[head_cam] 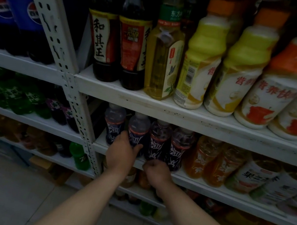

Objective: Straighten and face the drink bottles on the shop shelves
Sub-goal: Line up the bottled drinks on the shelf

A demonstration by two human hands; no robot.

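— See that? The left hand (121,153) is wrapped round the lower part of the purple bottle (138,130), second from the left end of the middle shelf (227,198), close to its front edge.
— And the right hand (157,171)?
— Curled up against the shelf's front lip, just below the next purple bottle (158,140). Whether it's pinching anything I can't tell; it's too dim.
— What worries you?
— That row's packed tight. Twist the held one sharply and I'd guess it knocks the next one, which stands near the edge. If that tips forward, it lands on the floor (1,185).
— And gripping so low?
— Less control of the top, I'd say. It could wobble.
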